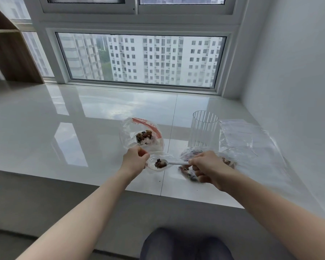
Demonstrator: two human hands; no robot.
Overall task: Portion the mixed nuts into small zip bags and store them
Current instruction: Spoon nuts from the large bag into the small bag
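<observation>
My left hand (134,159) pinches the mouth of a small clear zip bag (154,168) held just above the white sill. My right hand (204,166) grips a white plastic spoon (176,163) whose bowl, loaded with mixed nuts (160,163), sits in the bag's opening. Behind them lies a larger clear bag with a red strip (146,126) holding more nuts (144,136). Another bag with nuts (188,173) lies under my right hand, partly hidden.
A tall ribbed clear cup (203,128) stands right of centre. A pile of flat zip bags (251,139) lies at the right by the wall. The glossy sill (64,128) runs left; its front edge is near my arms. A wooden shelf (9,53) stands far left.
</observation>
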